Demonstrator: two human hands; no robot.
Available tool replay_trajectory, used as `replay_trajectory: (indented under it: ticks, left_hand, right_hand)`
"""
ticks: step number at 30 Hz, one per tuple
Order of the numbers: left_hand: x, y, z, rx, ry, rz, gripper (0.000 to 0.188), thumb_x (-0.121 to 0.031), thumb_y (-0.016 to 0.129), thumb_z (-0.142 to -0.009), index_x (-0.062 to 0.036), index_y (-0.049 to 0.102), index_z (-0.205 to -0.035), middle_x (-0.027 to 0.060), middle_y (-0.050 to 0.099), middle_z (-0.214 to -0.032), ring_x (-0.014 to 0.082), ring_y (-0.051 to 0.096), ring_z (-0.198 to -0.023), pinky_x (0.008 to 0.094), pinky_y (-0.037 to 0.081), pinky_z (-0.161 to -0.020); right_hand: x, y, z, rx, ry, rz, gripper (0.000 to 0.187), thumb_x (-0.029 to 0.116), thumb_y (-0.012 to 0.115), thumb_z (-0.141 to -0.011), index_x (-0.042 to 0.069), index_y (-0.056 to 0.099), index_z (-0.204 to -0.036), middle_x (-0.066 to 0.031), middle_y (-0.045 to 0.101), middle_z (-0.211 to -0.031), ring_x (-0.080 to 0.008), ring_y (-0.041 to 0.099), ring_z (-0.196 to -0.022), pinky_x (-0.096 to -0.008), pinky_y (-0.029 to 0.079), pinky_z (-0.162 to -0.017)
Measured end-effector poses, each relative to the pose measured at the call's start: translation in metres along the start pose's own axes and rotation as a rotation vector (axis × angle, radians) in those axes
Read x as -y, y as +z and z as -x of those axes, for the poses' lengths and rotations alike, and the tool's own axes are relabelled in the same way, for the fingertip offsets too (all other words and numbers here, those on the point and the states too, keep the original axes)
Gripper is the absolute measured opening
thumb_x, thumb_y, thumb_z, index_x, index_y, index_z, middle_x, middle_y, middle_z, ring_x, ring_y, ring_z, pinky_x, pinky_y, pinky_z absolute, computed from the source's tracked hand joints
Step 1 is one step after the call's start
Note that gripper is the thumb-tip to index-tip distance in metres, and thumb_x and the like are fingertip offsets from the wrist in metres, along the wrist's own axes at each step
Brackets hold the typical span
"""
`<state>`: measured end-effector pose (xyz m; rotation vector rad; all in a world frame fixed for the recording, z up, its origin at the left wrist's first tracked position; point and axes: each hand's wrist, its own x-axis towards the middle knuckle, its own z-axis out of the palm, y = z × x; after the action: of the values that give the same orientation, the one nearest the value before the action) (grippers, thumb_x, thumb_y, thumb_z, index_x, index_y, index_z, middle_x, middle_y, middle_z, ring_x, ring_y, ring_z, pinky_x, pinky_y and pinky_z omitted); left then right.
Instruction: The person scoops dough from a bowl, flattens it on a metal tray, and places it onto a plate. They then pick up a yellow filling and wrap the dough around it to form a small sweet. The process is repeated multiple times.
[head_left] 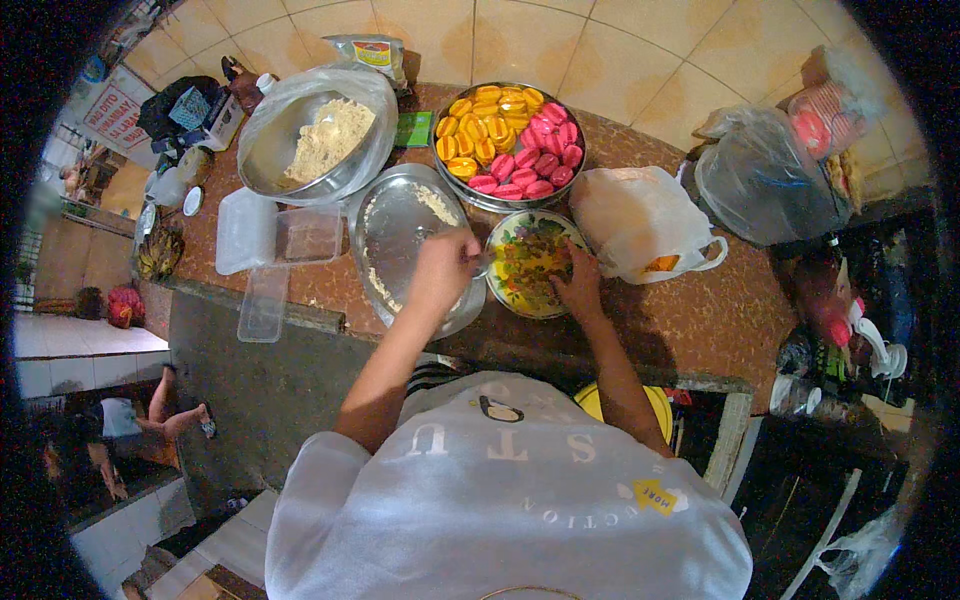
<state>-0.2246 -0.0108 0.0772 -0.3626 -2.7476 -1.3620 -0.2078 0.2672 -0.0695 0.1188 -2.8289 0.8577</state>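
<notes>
A floral-patterned bowl [520, 305] with yellow and brownish contents or pattern sits near the counter's front edge. My right hand [580, 285] grips its right side, the thumb reaching over the inside. Closed in a fist, my left hand [450, 262] hovers between this bowl and a metal tray [405, 240] streaked with pale crumbs or powder. What its fingers hold, if anything, is hidden. Just behind the bowl, a round metal tin [470, 193] is filled with yellow-wrapped pieces on the left and pink-wrapped ones on the right.
Back left stands a large metal bowl [262, 170] lined with plastic, holding a pale crumbly mix. Clear plastic containers [247, 232] lie in front, one overhanging the counter edge. A white plastic bag [640, 220] is at the right, beside bagged items [765, 185]. Another person [125, 418] is at far left.
</notes>
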Motion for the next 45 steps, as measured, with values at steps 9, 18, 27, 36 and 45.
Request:
replay_trajectory:
  ticks: [9, 18, 27, 36, 45]
  left_hand:
    - [0.004, 0.119, -0.037, 0.101, 0.208, 0.029, 0.023, 0.002, 0.071, -0.062, -0.0007, 0.057, -0.079, 0.0190, 0.060, -0.083, 0.0395, 0.061, -0.081, 0.0450, 0.048, -0.074]
    - [-0.005, 0.063, 0.004, -0.026, 0.068, 0.078, 0.047, -0.007, 0.075, -0.073, -0.0075, 0.061, -0.118, 0.0155, 0.064, -0.114, 0.0277, 0.061, -0.106, 0.0376, 0.048, -0.091]
    - [-0.047, 0.024, 0.076, -0.799, -0.076, 0.531, 0.057, -0.027, 0.053, -0.096, -0.0021, 0.036, -0.144, 0.0136, 0.034, -0.152, 0.0266, 0.031, -0.140, 0.0400, 0.021, -0.116]
    - [0.022, -0.002, 0.146, -0.940, -0.196, 0.537, 0.068, -0.053, 0.028, -0.100, -0.0081, 0.025, -0.151, 0.0102, 0.025, -0.157, 0.0301, 0.022, -0.145, 0.0440, 0.017, -0.117]
    - [-0.001, -0.095, 0.184, -0.554, -0.157, 1.884, 0.075, -0.061, 0.036, -0.096, -0.0157, 0.019, -0.153, 0.0125, 0.017, -0.159, 0.0342, 0.040, -0.135, 0.0563, 0.047, -0.095]
  right_hand:
    - [0.002, -0.010, -0.004, 0.121, -0.028, -0.047, 0.074, 0.012, 0.077, -0.071, 0.010, 0.045, -0.138, -0.0139, 0.056, -0.126, -0.0351, 0.049, -0.119, -0.0466, 0.035, -0.105]
    - [-0.025, -0.019, -0.015, -0.032, -0.221, -0.316, 0.058, 0.008, 0.071, -0.080, 0.005, 0.047, -0.133, -0.0139, 0.059, -0.125, -0.0305, 0.053, -0.119, -0.0422, 0.039, -0.103]
    - [0.133, -0.045, -0.049, -0.061, 0.094, -1.191, 0.044, 0.027, 0.050, -0.099, 0.003, 0.045, -0.136, -0.0084, 0.051, -0.129, -0.0186, 0.049, -0.118, -0.0333, 0.038, -0.101]
    - [0.308, -0.040, 0.048, 1.021, -0.491, -1.477, 0.071, 0.042, 0.051, -0.096, 0.020, 0.016, -0.154, -0.0096, 0.000, -0.162, -0.0263, -0.007, -0.149, -0.0462, 0.000, -0.119]
    - [0.283, 0.060, -0.005, 0.431, -1.062, -0.296, 0.065, 0.034, 0.067, -0.082, 0.031, 0.044, -0.143, -0.0070, 0.024, -0.157, -0.0419, 0.014, -0.144, -0.0690, 0.010, -0.108]
